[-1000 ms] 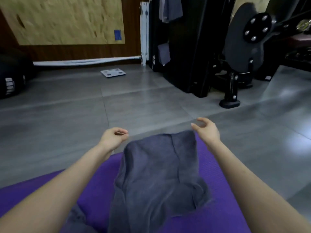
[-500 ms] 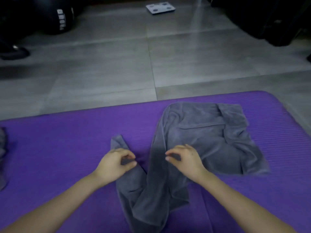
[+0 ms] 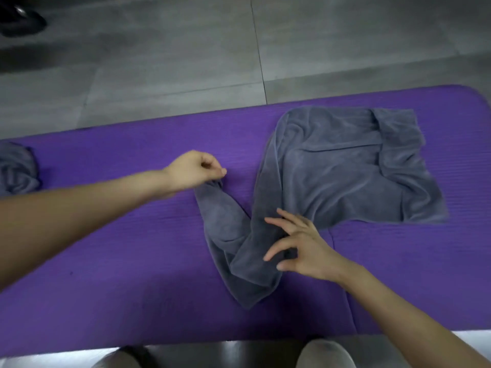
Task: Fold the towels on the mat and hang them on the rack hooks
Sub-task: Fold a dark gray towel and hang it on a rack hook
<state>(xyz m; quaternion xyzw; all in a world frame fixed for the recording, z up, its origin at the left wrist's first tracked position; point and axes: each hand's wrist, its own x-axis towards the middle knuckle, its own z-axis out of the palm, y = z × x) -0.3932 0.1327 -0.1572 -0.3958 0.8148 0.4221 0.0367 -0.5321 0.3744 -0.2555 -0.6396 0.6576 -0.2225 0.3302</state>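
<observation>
A grey towel lies crumpled on the purple mat; its far part is spread flat at the right and its near part twists into a narrow fold towards me. My left hand pinches a corner of that towel at the mat's middle and holds it out to the left. My right hand hovers over the twisted near part, fingers spread and loosely bent, holding nothing. A second grey towel lies bunched at the mat's left edge. The rack and its hooks are out of view.
Grey floor tiles stretch beyond the mat's far edge. A dark object sits at the top left corner. My knees show at the bottom of the frame.
My head has tilted down from the room to the mat. My left hand has pulled the towel's corner leftwards, and my right hand has let go and moved nearer to me with its fingers spread.
</observation>
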